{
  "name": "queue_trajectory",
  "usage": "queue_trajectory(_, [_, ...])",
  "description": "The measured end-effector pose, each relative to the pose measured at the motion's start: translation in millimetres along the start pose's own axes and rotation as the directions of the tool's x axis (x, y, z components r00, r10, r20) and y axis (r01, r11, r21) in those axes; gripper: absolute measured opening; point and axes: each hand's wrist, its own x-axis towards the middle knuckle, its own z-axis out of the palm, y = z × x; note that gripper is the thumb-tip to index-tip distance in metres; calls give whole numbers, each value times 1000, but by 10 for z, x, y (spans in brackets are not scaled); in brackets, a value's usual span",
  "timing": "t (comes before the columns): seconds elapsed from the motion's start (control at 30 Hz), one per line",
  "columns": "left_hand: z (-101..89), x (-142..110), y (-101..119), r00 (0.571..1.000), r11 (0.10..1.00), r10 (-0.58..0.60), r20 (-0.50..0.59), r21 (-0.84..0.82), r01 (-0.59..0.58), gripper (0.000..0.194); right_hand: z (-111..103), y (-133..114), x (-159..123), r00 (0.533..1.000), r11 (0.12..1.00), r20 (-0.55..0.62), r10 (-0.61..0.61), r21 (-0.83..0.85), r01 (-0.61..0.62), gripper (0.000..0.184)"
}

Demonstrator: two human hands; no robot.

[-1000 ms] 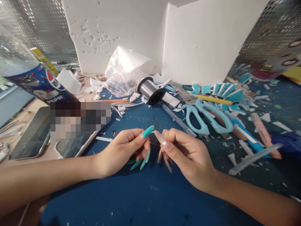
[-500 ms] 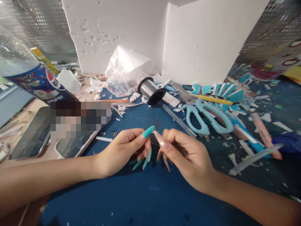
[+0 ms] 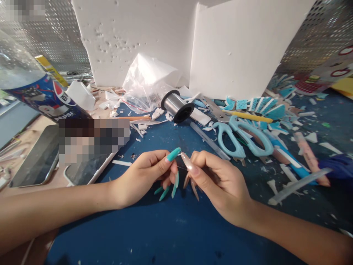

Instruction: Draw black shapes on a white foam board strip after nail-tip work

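Note:
My left hand (image 3: 145, 176) and my right hand (image 3: 217, 182) meet fingertip to fingertip just above the blue table top (image 3: 171, 228). Both are closed in a pinch. A very thin clear thread (image 3: 180, 168) runs between the two pinches; I can barely see it. The left hand has long teal nails, the right hand long pale pink ones. A spool of silvery thread (image 3: 177, 105) lies on its side behind the hands.
Light blue scissors (image 3: 242, 138) lie to the right among foam scraps, glue sticks (image 3: 299, 186) and a yellow pencil (image 3: 248, 117). White foam boards (image 3: 237, 48) stand at the back, a plastic bag (image 3: 146, 82) before them. At left: a Pepsi bottle (image 3: 33, 88) and two phones (image 3: 38, 160).
The hands stay almost still. The left hand's lower fingers have shifted slightly right, towards the right hand.

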Motion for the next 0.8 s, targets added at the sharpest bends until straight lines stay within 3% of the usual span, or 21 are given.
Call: queue_trajectory(0.8, [-14, -6, -2, 1000, 1000, -11, 14, 28, 10, 36, -3, -11, -3, 1000, 1000, -10, 12, -3, -12, 32])
